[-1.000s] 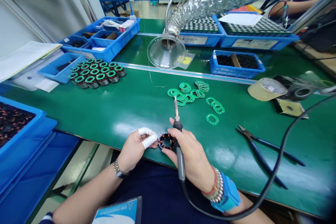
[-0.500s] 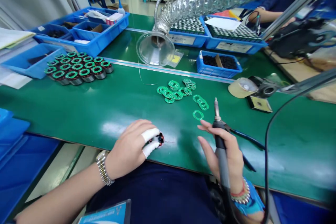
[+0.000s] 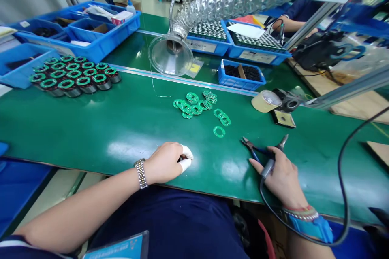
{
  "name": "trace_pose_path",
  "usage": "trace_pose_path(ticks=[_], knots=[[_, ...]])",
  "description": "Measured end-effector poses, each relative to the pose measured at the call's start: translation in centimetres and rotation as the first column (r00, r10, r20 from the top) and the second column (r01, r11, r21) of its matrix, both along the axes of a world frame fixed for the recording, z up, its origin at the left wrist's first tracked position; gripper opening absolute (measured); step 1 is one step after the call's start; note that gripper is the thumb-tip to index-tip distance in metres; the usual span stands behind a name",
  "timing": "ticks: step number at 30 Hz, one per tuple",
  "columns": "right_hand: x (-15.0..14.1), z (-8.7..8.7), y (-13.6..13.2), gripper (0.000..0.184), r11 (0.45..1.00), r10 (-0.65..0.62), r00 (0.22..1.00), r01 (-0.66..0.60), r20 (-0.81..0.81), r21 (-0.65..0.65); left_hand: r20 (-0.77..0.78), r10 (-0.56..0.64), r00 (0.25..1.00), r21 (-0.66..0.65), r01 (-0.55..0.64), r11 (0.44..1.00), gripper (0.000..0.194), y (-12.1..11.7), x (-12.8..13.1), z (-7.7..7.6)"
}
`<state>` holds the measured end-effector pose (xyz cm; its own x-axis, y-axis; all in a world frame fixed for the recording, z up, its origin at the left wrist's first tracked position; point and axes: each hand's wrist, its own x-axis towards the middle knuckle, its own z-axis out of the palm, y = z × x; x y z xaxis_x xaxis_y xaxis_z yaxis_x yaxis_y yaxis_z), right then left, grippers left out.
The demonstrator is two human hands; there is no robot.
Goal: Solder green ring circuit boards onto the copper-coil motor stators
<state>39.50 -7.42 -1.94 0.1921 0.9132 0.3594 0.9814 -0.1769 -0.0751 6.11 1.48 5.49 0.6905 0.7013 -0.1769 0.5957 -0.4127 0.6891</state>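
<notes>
My left hand (image 3: 167, 162), white covers on two fingertips, is pinched around a small wound stator (image 3: 181, 158) just above the bench's front edge. Only a dark bit of the stator shows between the fingers. My right hand (image 3: 284, 178) is closed on a soldering iron (image 3: 268, 168), whose metal tip points away and to the right. Cutting pliers (image 3: 249, 144) lie beside that hand, jaws to the far left and handles partly behind the iron and fingers. Green ring-shaped circuit boards (image 3: 190, 107) lie in a loose pile beyond my hands, with one single ring (image 3: 219, 131) nearer.
Stators topped with green rings (image 3: 73, 74) stand grouped at the left, near a blue divided tray (image 3: 103, 48). A fume funnel (image 3: 170, 56) hangs over the middle. Right of it are a small blue bin (image 3: 241, 82) and a tape roll (image 3: 265, 101). The iron's cable (image 3: 342, 174) loops at right.
My right hand has moved right and lowered the soldering iron from upright to slanted, beside the pliers. My left hand has turned, hiding more of the stator. The view has shifted slightly right.
</notes>
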Motion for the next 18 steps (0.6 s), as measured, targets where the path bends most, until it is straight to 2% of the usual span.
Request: trace_pose_path(ticks=[4, 6, 9, 11, 13, 18], knots=[[-0.9, 0.1, 0.0, 0.050, 0.987, 0.144, 0.988, -0.147, 0.053, 0.060, 0.050, 0.031, 0.998, -0.063, -0.028, 0.998, 0.015, 0.0, 0.1, 0.3], [-2.0, 0.5, -0.1, 0.038, 0.971, 0.204, 0.979, -0.206, 0.026, 0.122, 0.063, 0.049, 0.997, -0.083, -0.044, 0.996, 0.015, 0.0, 0.0, 0.3], [-4.8, 1.3, -0.5, 0.029, 0.924, 0.289, 0.954, -0.257, -0.079, 0.282, 0.090, 0.057, 0.994, -0.110, -0.047, 0.993, 0.014, 0.0, -0.1, 0.1], [-7.2, 1.9, -0.8, 0.029, 0.885, 0.376, 0.917, -0.313, -0.132, 0.345, 0.108, 0.058, 0.992, -0.111, -0.046, 0.993, 0.015, 0.0, -0.2, 0.0], [-9.4, 2.5, -0.9, 0.032, 0.843, 0.499, 0.853, -0.436, -0.153, 0.314, 0.120, 0.062, 0.991, -0.096, -0.051, 0.994, 0.015, 0.0, -0.2, -0.1], [-12.4, 3.3, -0.4, 0.031, 0.780, 0.625, 0.769, -0.607, -0.133, 0.153, 0.148, 0.055, 0.987, -0.066, -0.046, 0.997, 0.013, -0.1, -0.2, -0.1]])
